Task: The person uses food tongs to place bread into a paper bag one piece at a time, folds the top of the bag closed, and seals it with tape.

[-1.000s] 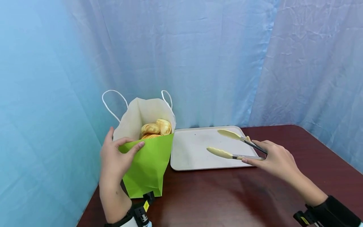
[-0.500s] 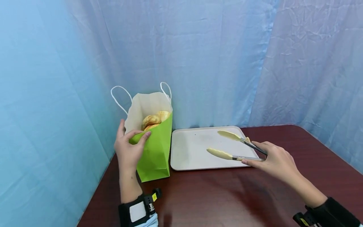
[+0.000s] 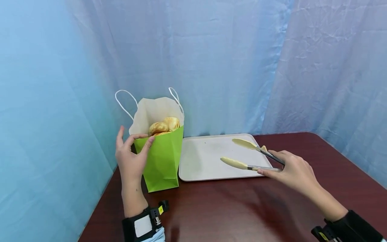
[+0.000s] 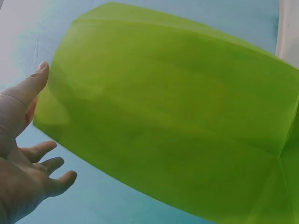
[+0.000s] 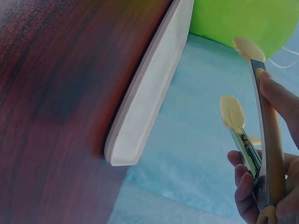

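A green paper bag [image 3: 161, 159] with a white lining and white cord handles stands upright on the left. Golden bread rolls [image 3: 159, 127] show inside its mouth. At the front left of the rim, my left hand [image 3: 130, 158] pinches the paper lightly between thumb and index finger. Its other fingers [image 4: 44, 151] are spread off the paper in the left wrist view, and the index fingertip is hidden there. My right hand [image 3: 290, 168] grips metal tongs [image 3: 267, 158] with cream scalloped tips. The tongs' arms are apart with nothing between them, above a white tray [image 3: 205, 158].
The tray lies flat close to the bag's right side. Under both is a dark reddish-brown table [image 3: 229, 208]. Light blue curtains [image 3: 211, 67] hang right behind the table and along its left side.
The bag has moved back from the table's front, standing straighter, and my left hand has gone with it. The right hand and tongs have stayed about where they were.
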`<state>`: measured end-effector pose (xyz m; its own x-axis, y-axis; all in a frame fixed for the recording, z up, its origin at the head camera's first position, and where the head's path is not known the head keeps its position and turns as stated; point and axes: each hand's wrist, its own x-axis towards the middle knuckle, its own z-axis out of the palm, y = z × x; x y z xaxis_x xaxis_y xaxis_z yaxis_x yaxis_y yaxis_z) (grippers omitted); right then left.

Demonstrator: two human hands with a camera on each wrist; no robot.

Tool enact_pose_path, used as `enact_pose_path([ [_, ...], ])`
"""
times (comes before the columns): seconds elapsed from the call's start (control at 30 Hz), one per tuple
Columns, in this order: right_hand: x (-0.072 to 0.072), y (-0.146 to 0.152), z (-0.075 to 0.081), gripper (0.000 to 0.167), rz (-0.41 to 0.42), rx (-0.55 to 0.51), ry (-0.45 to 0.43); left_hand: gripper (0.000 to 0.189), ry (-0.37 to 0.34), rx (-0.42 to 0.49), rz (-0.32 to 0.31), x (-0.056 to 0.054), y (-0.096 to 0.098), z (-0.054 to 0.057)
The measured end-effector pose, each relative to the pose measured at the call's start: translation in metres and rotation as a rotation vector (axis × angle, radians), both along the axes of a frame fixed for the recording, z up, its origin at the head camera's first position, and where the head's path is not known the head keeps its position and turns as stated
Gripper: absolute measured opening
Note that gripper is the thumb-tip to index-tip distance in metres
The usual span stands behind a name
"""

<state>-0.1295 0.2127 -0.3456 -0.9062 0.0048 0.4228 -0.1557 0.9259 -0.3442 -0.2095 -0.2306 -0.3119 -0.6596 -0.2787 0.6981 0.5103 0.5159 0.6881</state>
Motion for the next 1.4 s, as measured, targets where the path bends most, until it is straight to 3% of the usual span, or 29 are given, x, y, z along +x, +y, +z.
enact_pose_path([
  [0.37,0.004,0.011,-0.004,0.086,-0.042,-0.002,-0.013,0.019,0.148,-0.035,0.049,0.006,0.006,0.012],
  [0.57,0.009,0.022,-0.007,0.086,-0.070,-0.001,-0.004,0.017,0.159,-0.046,0.035,0.007,0.007,0.015],
  [1.0,0.006,0.045,-0.021,0.074,-0.028,-0.029,0.019,0.015,0.162,-0.079,0.022,0.010,0.005,0.016],
  [1.4,0.002,0.069,-0.028,0.069,-0.067,0.005,0.019,0.016,0.172,-0.083,0.020,0.022,0.000,0.025],
])
